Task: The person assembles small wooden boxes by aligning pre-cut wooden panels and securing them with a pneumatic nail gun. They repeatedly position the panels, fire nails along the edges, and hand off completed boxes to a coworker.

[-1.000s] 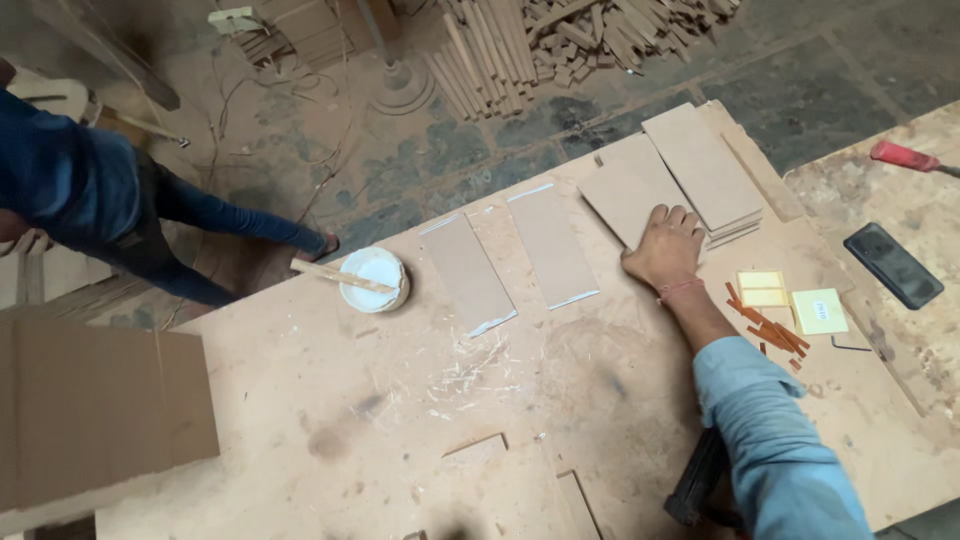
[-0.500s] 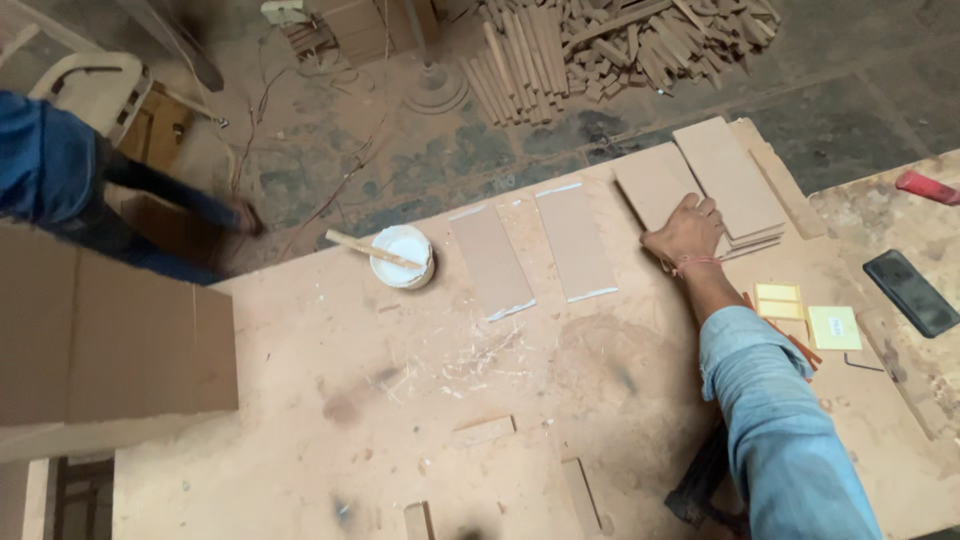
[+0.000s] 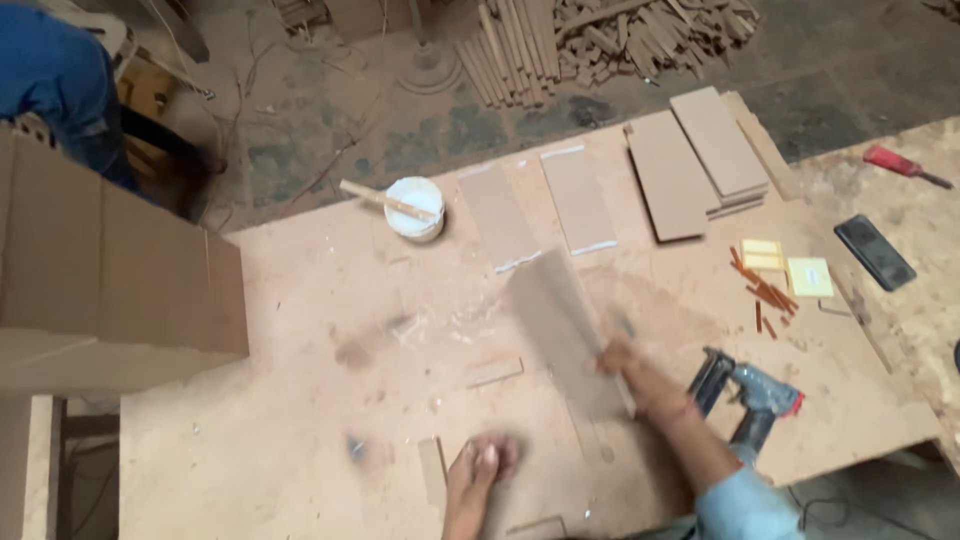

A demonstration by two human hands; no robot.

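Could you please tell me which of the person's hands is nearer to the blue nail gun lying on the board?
The right hand, holding a blurred flat brown panel, is just left of the blue nail gun. The left hand is farther left, near the table's front edge.

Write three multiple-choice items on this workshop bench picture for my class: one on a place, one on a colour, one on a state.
1. Where does the white tub stand?
A. near the bench's far edge
B. beside the phone
C. on the floor

2. What colour is the sleeve on the right arm?
A. red
B. light blue
C. black

3. What is the right hand doing?
A. resting flat and empty
B. gripping the nail gun
C. holding a board

Key: 1 A, the tub sits at the bench edge nearest the floor. 2 B, the cuff shows light blue. 3 C, the hand grips a blurred board, with the nail gun lying apart.
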